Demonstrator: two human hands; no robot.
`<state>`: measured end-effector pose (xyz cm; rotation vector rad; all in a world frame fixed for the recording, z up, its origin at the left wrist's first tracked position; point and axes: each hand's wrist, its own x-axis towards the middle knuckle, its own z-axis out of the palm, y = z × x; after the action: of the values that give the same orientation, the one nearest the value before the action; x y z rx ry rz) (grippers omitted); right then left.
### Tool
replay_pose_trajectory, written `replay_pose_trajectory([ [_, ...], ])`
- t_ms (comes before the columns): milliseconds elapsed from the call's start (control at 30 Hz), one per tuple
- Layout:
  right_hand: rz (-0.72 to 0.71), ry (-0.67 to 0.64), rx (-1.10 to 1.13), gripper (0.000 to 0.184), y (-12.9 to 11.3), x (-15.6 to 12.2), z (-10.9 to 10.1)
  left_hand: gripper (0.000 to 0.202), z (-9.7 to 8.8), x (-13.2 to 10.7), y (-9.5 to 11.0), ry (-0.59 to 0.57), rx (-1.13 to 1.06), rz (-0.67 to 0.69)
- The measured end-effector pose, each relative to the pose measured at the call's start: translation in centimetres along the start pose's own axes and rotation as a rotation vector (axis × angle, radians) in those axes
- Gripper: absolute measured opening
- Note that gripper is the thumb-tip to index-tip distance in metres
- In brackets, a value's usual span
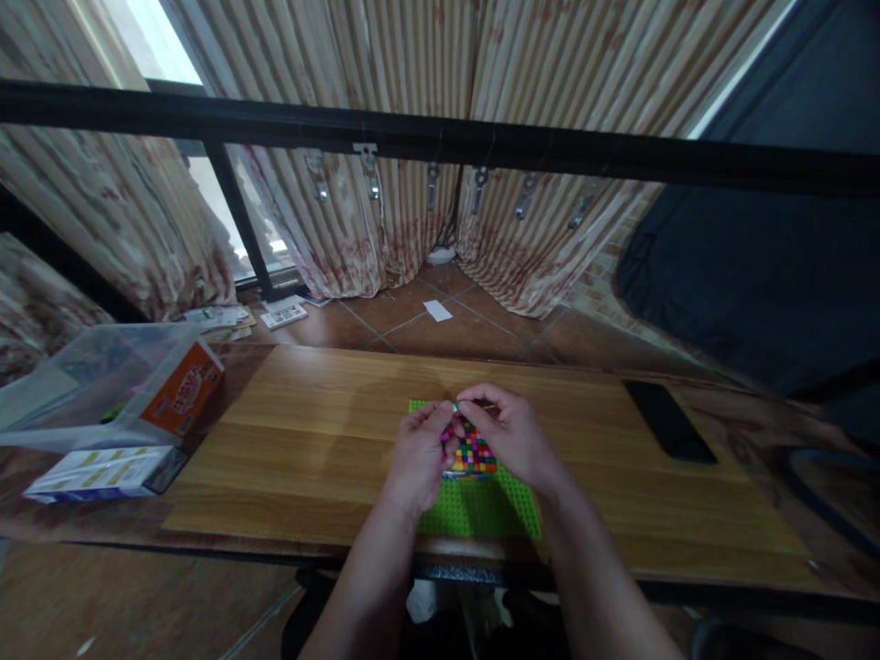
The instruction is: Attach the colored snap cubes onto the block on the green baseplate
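A green studded baseplate (pixel 474 511) lies on the wooden board in front of me. On it is a block of small multicoloured toy bricks (pixel 474 454), partly covered by my hands. My left hand (pixel 421 449) is closed over the left side of the plate, its thumb and finger pinched together. My right hand (pixel 512 431) is closed too, and its fingertips meet those of the left above the bricks. Between the fingertips shows a tiny white and green toy brick (pixel 456 406). A bit of magenta shows by the left fingers; whether they hold it I cannot tell.
A black phone (pixel 670 422) lies on the right of the wooden board (pixel 289 440). To the left stand a clear plastic bin (pixel 89 422) with an orange label and a white box (pixel 103 472). A black metal bar (pixel 412 137) with hanging clips crosses beyond the board.
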<state>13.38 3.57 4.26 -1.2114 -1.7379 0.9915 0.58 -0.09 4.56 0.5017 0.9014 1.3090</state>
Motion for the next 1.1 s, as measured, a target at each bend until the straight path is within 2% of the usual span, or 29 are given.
replay_pose_trajectory([
  [200, 0.065, 0.001, 0.184, 0.026, -0.6, -0.1, 0.4, 0.035, 0.3, 0.1, -0.3, 0.047, 0.015, 0.039],
  [333, 0.096, 0.043, 0.311, 0.023, -1.4, -0.2, 0.6, 0.037, 0.7, -0.1, -0.3, 0.038, 0.011, 0.055],
  [500, 0.099, 0.084, 0.32, 0.02, -1.4, 0.0, 0.3, 0.036, 0.5, -0.1, 0.0, -0.004, -0.035, 0.019],
  [633, 0.12, 0.25, 0.214, 0.022, 0.3, 0.4, -1.2, 0.031, -0.2, 0.2, 0.7, 0.05, -0.107, 0.019],
  [700, 0.113, 0.27, 0.091, 0.019, 1.3, 0.4, -1.9, 0.029, -0.5, 0.3, 1.1, 0.09, -0.135, 0.032],
  [900, -0.005, 0.134, -0.257, 0.019, 3.0, 0.4, -1.8, 0.027, -0.9, 0.4, 1.3, 0.123, -0.15, 0.046],
  [1100, -0.013, 0.055, -0.308, 0.014, 3.8, 0.7, -1.5, 0.03, -0.8, 0.3, 1.3, 0.131, -0.152, 0.048],
])
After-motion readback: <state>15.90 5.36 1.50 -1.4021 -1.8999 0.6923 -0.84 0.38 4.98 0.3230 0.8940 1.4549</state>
